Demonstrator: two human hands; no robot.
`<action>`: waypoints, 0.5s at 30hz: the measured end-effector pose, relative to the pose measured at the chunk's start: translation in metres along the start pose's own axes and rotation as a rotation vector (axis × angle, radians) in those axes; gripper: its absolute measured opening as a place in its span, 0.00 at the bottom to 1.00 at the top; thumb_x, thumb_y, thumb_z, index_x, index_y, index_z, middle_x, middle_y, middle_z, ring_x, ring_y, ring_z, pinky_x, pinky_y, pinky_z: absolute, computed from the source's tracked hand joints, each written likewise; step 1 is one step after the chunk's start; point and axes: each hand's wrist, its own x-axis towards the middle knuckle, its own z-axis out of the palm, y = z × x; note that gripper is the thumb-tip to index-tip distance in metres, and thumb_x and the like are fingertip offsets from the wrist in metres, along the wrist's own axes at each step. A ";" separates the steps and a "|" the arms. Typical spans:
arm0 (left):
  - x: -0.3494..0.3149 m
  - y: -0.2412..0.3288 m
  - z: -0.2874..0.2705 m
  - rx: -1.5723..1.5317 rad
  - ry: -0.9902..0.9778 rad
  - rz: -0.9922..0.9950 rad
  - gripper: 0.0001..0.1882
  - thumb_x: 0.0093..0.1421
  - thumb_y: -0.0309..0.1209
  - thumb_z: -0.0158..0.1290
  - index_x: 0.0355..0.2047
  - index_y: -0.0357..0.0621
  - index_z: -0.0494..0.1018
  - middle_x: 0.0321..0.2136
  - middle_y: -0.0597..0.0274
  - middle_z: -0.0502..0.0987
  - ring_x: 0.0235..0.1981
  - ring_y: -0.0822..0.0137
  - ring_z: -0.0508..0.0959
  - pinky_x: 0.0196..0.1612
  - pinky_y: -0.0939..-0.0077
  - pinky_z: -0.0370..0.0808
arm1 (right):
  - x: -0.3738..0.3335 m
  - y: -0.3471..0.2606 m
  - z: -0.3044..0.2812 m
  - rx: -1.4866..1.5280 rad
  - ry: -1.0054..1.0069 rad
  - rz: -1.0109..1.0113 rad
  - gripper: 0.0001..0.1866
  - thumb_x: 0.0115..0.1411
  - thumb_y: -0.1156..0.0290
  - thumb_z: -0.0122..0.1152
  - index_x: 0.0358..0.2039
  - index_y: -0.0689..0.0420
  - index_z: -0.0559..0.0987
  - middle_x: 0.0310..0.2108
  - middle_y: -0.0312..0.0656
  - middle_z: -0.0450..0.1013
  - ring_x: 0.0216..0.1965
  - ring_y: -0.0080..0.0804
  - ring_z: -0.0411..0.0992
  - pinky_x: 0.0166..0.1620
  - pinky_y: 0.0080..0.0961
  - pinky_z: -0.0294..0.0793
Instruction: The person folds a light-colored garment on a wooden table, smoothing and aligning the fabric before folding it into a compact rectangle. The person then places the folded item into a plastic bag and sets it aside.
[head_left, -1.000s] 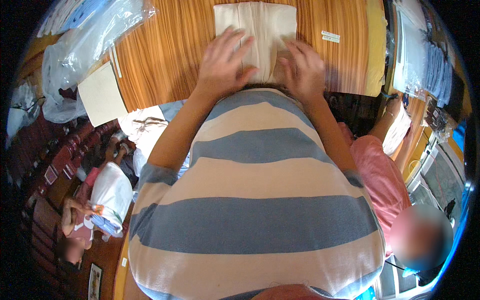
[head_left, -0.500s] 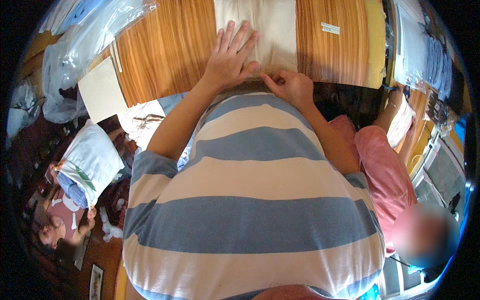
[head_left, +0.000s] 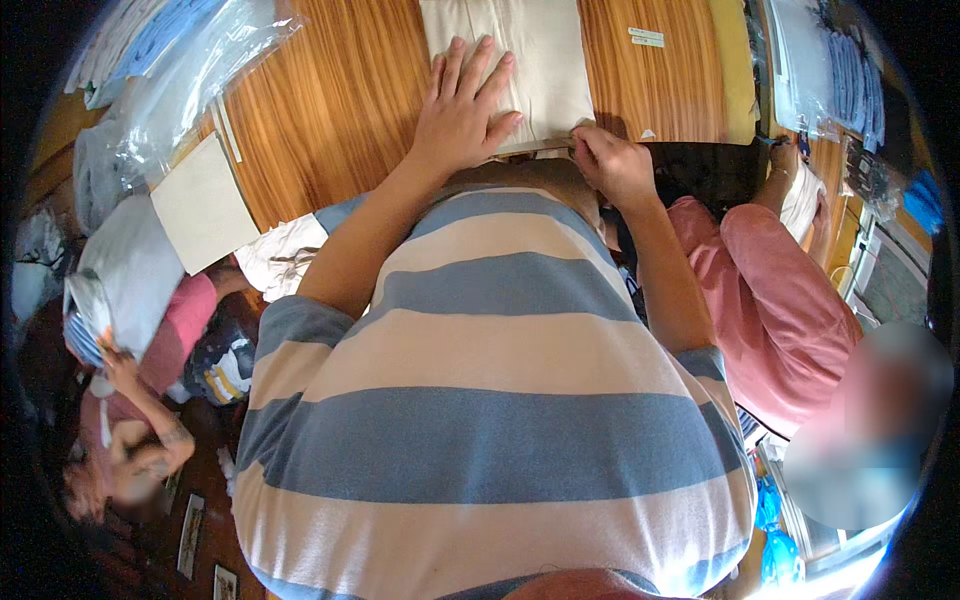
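Note:
A cream piece of folded cloth [head_left: 545, 75] lies flat over the wood-grain table [head_left: 330, 110], its near edge at the table's front. My left hand [head_left: 465, 115] rests palm down on its left part, fingers spread, thumb pointing right. At the cloth's near right corner, my right hand [head_left: 614, 166] is closed with thumb and forefinger pinching the edge. The fold under those fingers is hidden. Part of the cloth runs out of view at the top.
Left of the table are clear plastic wrapping [head_left: 205, 75] and a beige card [head_left: 205, 205]. Small white labels [head_left: 647, 38] lie on the right. Folded blue garments [head_left: 855, 90] stand far right. A person in pink [head_left: 780, 270] sits close on my right; another carries a white sack [head_left: 135, 255] at left.
My right hand has moved right along the near edge to the cloth's corner and grips there. My left hand stays flat. The cloth's near part looks smoother. The person at left has shifted.

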 end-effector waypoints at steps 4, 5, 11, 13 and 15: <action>0.000 0.002 -0.003 0.014 -0.017 -0.004 0.40 0.66 0.55 0.53 0.73 0.48 0.61 0.75 0.47 0.53 0.75 0.37 0.50 0.74 0.38 0.47 | 0.006 -0.019 0.001 0.329 -0.035 0.281 0.10 0.62 0.60 0.70 0.36 0.52 0.83 0.31 0.41 0.82 0.28 0.40 0.82 0.31 0.35 0.81; -0.001 0.002 -0.004 0.016 -0.017 -0.004 0.40 0.66 0.54 0.53 0.73 0.48 0.60 0.75 0.47 0.53 0.75 0.36 0.50 0.74 0.39 0.47 | 0.009 -0.021 0.003 0.315 -0.051 0.279 0.11 0.62 0.59 0.71 0.35 0.52 0.83 0.29 0.41 0.81 0.27 0.39 0.81 0.31 0.34 0.80; -0.033 -0.001 -0.024 -0.146 0.140 -0.264 0.32 0.62 0.43 0.63 0.63 0.44 0.70 0.60 0.47 0.71 0.58 0.45 0.72 0.59 0.53 0.70 | 0.011 0.004 -0.001 0.420 0.156 0.411 0.12 0.61 0.63 0.74 0.40 0.56 0.84 0.24 0.37 0.75 0.25 0.25 0.74 0.30 0.26 0.75; -0.055 -0.004 -0.033 -0.242 0.065 -0.425 0.24 0.61 0.40 0.65 0.53 0.42 0.76 0.48 0.49 0.79 0.45 0.52 0.80 0.47 0.59 0.76 | 0.008 0.025 -0.004 0.638 -0.076 0.443 0.13 0.61 0.64 0.74 0.43 0.56 0.84 0.25 0.36 0.76 0.27 0.21 0.73 0.32 0.25 0.74; -0.070 -0.001 -0.043 -0.412 -0.096 -0.569 0.17 0.61 0.40 0.66 0.41 0.39 0.80 0.34 0.52 0.84 0.32 0.60 0.83 0.35 0.64 0.77 | 0.011 0.034 -0.008 0.739 -0.328 0.411 0.13 0.62 0.65 0.74 0.44 0.58 0.85 0.28 0.35 0.77 0.30 0.20 0.73 0.35 0.22 0.74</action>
